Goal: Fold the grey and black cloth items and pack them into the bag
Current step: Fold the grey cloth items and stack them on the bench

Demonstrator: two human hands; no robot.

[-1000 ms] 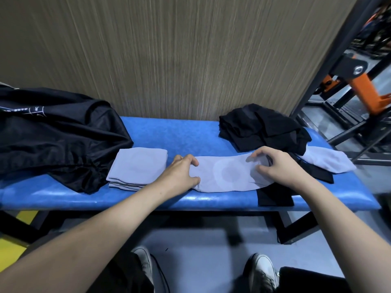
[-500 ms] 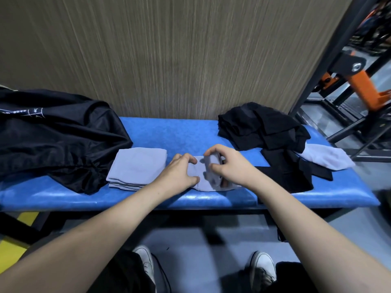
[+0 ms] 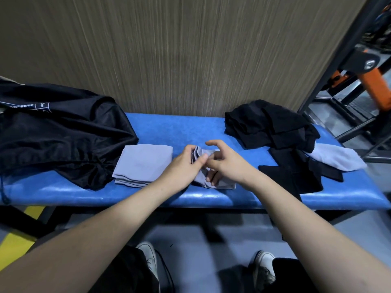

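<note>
Bag: a black, shiny fabric drawstring bag lies slumped on the far left of the desk; its mouth and whatever is inside cannot be made out.
Folded stack: a flat, folded pile of grey cloth sits just right of the bag, touching its edge.
Cloth in work: a small grey cloth piece lies bunched near the front edge at the middle of the desk, between both hands.
Left hand: the left hand pinches the cloth's raised left edge between thumb and fingers.
Right hand: the right hand rests on the cloth with fingers loosely curled; whether it actually grips the fabric I cannot tell.
Black pile: a heap of black cloth items sits at the far right, with more black pieces spread nearer.
Loose grey piece: another grey cloth lies at the right end, partly over the black ones.
Surface: a blue padded desk against a brown streaked wall.
Room: black and orange metal gym frames stand on the right.
Change: a second ago the cloth lay stretched flat between separated hands; now it is folded over leftward and the hands meet.
</note>
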